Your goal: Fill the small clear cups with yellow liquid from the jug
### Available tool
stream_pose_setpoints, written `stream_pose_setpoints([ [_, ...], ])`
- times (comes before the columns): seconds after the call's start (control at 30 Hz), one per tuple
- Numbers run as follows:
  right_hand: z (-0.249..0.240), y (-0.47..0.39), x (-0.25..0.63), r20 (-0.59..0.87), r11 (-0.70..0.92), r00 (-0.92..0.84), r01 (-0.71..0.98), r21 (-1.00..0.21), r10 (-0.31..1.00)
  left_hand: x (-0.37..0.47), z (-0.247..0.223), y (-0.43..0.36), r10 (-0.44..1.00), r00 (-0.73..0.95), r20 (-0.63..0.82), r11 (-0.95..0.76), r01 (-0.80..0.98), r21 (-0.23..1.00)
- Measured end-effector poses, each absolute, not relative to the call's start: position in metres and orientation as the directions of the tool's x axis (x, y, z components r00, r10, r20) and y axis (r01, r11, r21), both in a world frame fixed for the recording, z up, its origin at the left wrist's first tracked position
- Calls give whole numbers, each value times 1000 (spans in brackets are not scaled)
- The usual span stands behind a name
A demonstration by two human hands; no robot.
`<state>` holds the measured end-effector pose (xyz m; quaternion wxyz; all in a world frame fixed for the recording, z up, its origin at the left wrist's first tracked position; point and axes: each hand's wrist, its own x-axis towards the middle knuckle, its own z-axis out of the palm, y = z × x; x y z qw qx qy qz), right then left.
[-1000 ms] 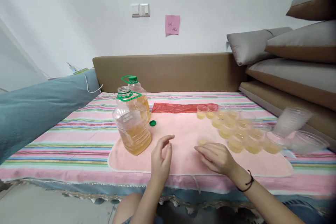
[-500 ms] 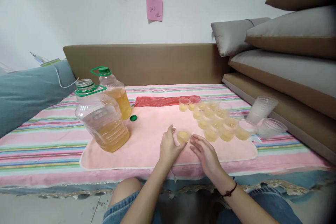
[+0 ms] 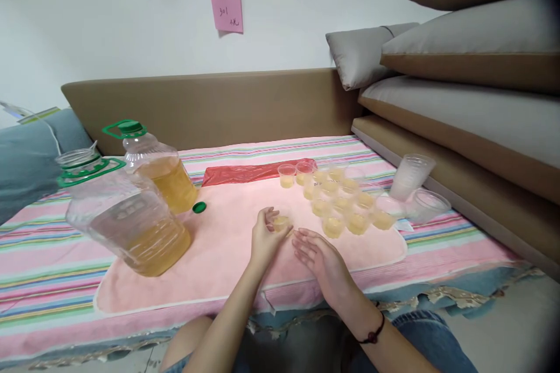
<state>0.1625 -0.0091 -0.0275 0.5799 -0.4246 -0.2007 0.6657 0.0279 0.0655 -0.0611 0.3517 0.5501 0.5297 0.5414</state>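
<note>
My left hand (image 3: 264,240) is wrapped round a small clear plastic cup (image 3: 281,222) of pale yellow liquid, thumb on the near side and fingers on the far side. Just right of that cup is my right hand (image 3: 321,259), its fingers stretched out and slightly apart, palm turned toward the cup, holding nothing. Several similar cups (image 3: 342,204) with yellow liquid stand in a cluster to the right on the pink mat (image 3: 236,280). At left, an uncapped large bottle (image 3: 153,245) is partly filled with yellow liquid.
Behind the uncapped bottle stands a capped one (image 3: 168,180). A green cap (image 3: 199,207) lies on the mat. A red plastic bag (image 3: 245,173) stretches across the back. At right are stacked cups (image 3: 411,178), a cup lying tilted (image 3: 429,205) and piled cushions (image 3: 464,105).
The view has turned to the right, so things appear shifted left. My left hand has closed round the cup. My right hand stays open beside it.
</note>
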Motion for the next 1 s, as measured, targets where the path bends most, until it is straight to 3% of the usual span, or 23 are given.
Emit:
stream_pose_setpoints([
  [0.33,-9,-4,163,-364,-297,-22,-622,-724,931,48,-53,142,980,-125,155,-146,74,986],
  [0.7,-14,4,168,-406,-388,-132,-651,-652,904,64,-61,174,985,-122,119,-109,85,990],
  [1.0,-11,0,168,-399,-372,-122,-671,-642,909,75,-66,174,975,-182,127,-105,127,986],
])
